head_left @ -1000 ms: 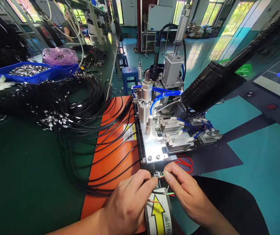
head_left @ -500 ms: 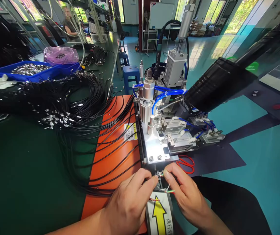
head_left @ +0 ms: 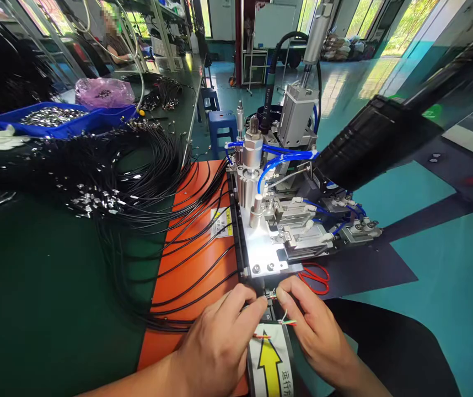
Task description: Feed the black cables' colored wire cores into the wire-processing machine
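At the near end of the metal machine point(head_left: 261, 242), my left hand point(head_left: 222, 331) is closed in a pinch, thumb against forefinger. Thin coloured wires point(head_left: 272, 296) stretch from its fingertips to my right hand point(head_left: 313, 322), whose thumb and forefinger also pinch them. A second set of stripped wires point(head_left: 288, 322), green, red and white, sticks out just below, and a short reddish wire end point(head_left: 262, 336) shows under my left fingers. Black cables point(head_left: 170, 324) run in from the left and pass behind my left hand, which hides their ends.
A white guide with a yellow arrow point(head_left: 268, 361) lies between my wrists. Red-handled scissors point(head_left: 316, 277) rest right of the machine. Bundled black cables with metal connectors point(head_left: 96, 201) cover the green table, near a blue tray point(head_left: 58, 129) of metal parts. A black lamp-like arm point(head_left: 360, 143) slants overhead. Another person sits far back.
Both hands keep their pinch in nearly the same place. The loose wires under my right fingers have shifted slightly. The view has moved a little.
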Motion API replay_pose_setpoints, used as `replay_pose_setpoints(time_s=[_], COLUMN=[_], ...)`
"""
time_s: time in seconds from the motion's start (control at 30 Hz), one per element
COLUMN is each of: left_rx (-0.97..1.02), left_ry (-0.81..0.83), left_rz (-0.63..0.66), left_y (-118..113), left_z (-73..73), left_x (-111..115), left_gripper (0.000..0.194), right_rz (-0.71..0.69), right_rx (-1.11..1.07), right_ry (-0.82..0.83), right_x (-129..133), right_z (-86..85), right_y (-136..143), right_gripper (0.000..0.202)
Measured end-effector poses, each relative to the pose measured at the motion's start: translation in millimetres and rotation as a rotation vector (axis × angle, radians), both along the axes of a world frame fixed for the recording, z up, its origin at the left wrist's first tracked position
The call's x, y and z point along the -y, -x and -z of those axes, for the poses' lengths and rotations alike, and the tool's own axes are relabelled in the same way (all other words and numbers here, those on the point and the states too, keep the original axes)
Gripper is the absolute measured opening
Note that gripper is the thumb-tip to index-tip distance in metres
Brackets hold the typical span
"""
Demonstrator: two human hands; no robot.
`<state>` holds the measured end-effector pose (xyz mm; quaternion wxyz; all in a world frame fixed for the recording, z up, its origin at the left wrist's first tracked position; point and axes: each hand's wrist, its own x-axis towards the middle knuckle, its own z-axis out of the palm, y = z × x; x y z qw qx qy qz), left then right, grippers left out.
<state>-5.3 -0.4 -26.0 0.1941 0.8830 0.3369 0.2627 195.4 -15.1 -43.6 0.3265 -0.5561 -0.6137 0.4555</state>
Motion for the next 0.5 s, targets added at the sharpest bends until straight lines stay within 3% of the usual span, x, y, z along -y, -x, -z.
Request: replay_pose_setpoints(time_s=[0.5], left_rx=[-0.028], left_ry=[0.004], left_rz=[-0.023], left_y=[-1.2], left_z=[1.4], left_x=[1.1], left_gripper=[0.037], right_rz=[-0.029], right_rx=[0.018], right_ry=[-0.021], right_x=[-0.5], right_z=[-0.4], right_y=[-1.9], right_gripper=[0.025])
